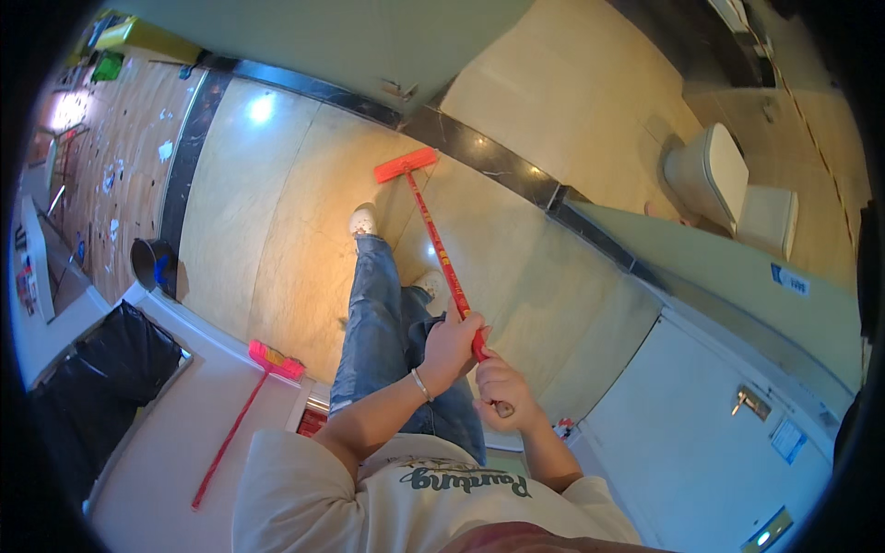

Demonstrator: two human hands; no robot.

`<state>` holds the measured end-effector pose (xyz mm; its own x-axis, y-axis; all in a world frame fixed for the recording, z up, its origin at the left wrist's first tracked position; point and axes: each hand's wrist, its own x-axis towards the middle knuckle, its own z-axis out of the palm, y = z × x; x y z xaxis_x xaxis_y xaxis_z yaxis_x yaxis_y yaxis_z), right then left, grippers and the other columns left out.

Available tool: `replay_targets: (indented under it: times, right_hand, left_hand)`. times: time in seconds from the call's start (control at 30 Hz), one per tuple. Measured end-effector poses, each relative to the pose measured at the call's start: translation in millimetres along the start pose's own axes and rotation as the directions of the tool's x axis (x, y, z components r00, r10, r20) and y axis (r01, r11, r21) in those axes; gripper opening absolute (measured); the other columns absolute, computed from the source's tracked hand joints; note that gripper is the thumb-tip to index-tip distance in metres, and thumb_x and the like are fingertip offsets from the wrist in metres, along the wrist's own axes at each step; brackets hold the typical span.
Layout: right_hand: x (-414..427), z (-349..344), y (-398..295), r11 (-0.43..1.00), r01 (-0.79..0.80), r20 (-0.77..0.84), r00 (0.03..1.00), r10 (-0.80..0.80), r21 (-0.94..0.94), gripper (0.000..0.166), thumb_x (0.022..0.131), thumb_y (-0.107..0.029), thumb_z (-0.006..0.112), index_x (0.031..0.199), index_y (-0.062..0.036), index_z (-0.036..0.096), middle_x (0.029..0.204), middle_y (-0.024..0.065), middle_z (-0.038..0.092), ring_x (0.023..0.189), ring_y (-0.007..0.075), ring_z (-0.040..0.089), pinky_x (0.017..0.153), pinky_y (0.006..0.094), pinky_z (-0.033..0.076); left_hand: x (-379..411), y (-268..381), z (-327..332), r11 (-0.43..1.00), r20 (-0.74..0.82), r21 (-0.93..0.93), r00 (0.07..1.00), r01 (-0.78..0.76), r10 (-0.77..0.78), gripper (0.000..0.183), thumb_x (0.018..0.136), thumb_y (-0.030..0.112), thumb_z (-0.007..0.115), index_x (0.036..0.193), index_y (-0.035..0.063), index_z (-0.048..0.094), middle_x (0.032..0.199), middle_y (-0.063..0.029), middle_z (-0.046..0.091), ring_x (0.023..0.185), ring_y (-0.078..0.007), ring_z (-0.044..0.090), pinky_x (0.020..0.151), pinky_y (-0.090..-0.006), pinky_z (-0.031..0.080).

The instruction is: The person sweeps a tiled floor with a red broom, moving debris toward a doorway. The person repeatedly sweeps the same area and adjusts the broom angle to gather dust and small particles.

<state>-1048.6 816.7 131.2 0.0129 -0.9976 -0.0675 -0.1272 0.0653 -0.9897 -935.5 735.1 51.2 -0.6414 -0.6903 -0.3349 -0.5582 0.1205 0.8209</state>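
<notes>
Both hands grip a long-handled red floor tool, a mop or scrub brush, whose handle (434, 235) bears yellow lettering. My left hand (453, 345), with a bracelet on the wrist, wraps around the upper handle, one finger extended along it. Below it in the picture, my right hand (505, 390) closes around the handle's end, and the tip pokes out past the fingers. The tool's flat orange-red head (406, 164) rests on the tiled floor (304, 180), close to the dark stone threshold (484, 148). My feet in white clogs (362, 221) stand beside the handle.
A pink broom (231, 435) leans at the lower left, near a black plastic bag (104, 366). A dark bucket (153, 266) stands by the wood-look floor (128, 152), which is littered with scraps. Beyond the threshold is a toilet (715, 180). A white door (698, 415) is at right.
</notes>
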Motion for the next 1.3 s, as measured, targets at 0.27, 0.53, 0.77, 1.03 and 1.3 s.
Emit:
replay_targets:
  times: [0.27, 0.53, 0.77, 1.03, 1.3]
  right_hand:
    - [89, 45, 27, 0.995, 0.101, 0.133, 0.986, -0.101, 0.008, 0.021, 0.071, -0.003, 0.064, 0.062, -0.0075, 0.046, 0.070, 0.0087, 0.053, 0.080, 0.0299, 0.057, 0.101, 0.0494, 0.039]
    - [153, 50, 14, 0.999, 0.048, -0.142, 0.989, -0.048, -0.007, 0.009, 0.081, -0.005, 0.063, 0.075, -0.0032, 0.057, 0.083, 0.0115, 0.063, 0.094, 0.0314, 0.061, 0.096, 0.0431, 0.043]
    - [152, 29, -32, 0.902, -0.426, -0.366, 0.851, 0.376, -0.065, 0.007, 0.085, 0.003, 0.060, 0.090, -0.0006, 0.063, 0.087, 0.0142, 0.068, 0.083, 0.0243, 0.068, 0.073, 0.0318, 0.052]
    - [143, -38, -132, 0.880, -0.265, -0.083, 0.964, 0.253, -0.394, 0.018, 0.083, 0.004, 0.059, 0.098, -0.0021, 0.064, 0.084, 0.0110, 0.069, 0.083, 0.0230, 0.068, 0.073, 0.0304, 0.050]
    - [146, -40, -139, 0.463, -0.883, -0.262, 0.430, 0.864, 0.079, 0.038, 0.089, -0.002, 0.056, 0.127, -0.0043, 0.052, 0.099, 0.0112, 0.066, 0.077, 0.0155, 0.064, 0.066, 0.0268, 0.049]
  left_hand:
    - [24, -57, -62, 0.989, -0.225, -0.128, 0.969, 0.077, -0.104, 0.012, 0.083, 0.014, 0.067, 0.085, 0.0111, 0.055, 0.097, -0.0170, 0.055, 0.068, -0.0356, 0.061, 0.056, -0.0412, 0.047]
    - [67, -71, -117, 0.995, -0.220, -0.085, 0.973, 0.048, -0.065, 0.020, 0.088, 0.013, 0.062, 0.106, 0.0099, 0.054, 0.096, -0.0146, 0.061, 0.075, -0.0303, 0.063, 0.062, -0.0366, 0.049]
    - [132, -109, -98, -0.113, 0.502, -0.844, 0.700, 0.524, -0.508, 0.024, 0.090, 0.024, 0.065, 0.098, 0.0026, 0.058, 0.082, -0.0092, 0.065, 0.069, -0.0208, 0.063, 0.062, -0.0317, 0.053]
    - [112, 27, -121, -0.103, 0.409, -0.904, 0.772, 0.414, -0.486, 0.011, 0.081, 0.008, 0.056, 0.076, -0.0024, 0.058, 0.068, -0.0115, 0.061, 0.057, -0.0217, 0.061, 0.053, -0.0358, 0.049]
    - [132, 29, -77, 0.115, 0.355, -0.832, 0.679, 0.543, -0.643, 0.017, 0.081, 0.012, 0.057, 0.076, -0.0038, 0.056, 0.068, -0.0122, 0.060, 0.058, -0.0212, 0.059, 0.050, -0.0371, 0.046]
